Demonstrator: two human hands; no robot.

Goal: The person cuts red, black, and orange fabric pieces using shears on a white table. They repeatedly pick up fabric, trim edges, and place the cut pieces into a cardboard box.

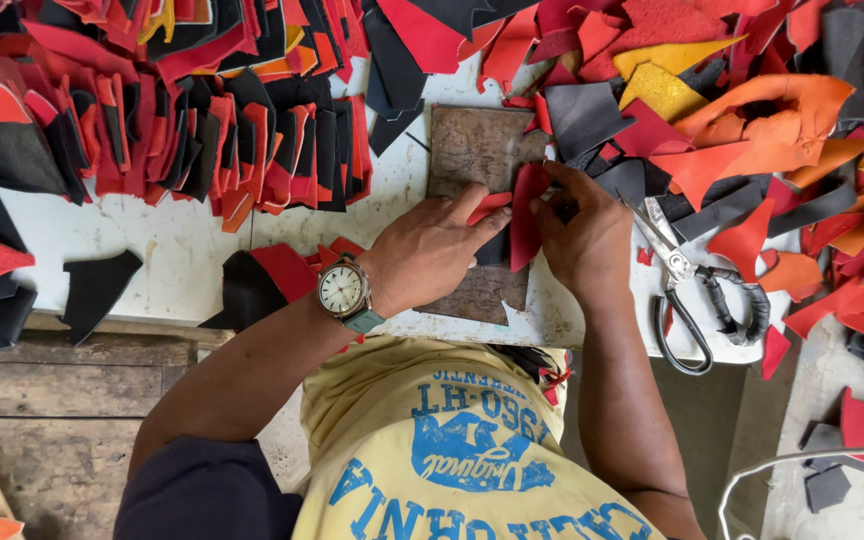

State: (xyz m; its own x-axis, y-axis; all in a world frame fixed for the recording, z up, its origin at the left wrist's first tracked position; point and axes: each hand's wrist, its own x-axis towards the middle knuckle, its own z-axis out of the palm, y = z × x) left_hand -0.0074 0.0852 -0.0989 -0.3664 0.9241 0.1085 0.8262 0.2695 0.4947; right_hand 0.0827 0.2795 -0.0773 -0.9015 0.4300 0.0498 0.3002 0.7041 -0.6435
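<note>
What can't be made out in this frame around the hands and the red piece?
Head view:
- Right hand fingertips: hidden behind the red piece.
- Black piece under the left hand: mostly covered.
- Brown board: its middle is hidden by both hands.
- Scissors: blade tips sit under scraps.

You look down on a white worktop point(167, 255), scuffed and evenly lit by what may be daylight. Along its near edge runs a weathered wooden plank bench point(62, 400). At the worktop's right edge, a grey floor point(712, 420) shows.
</note>
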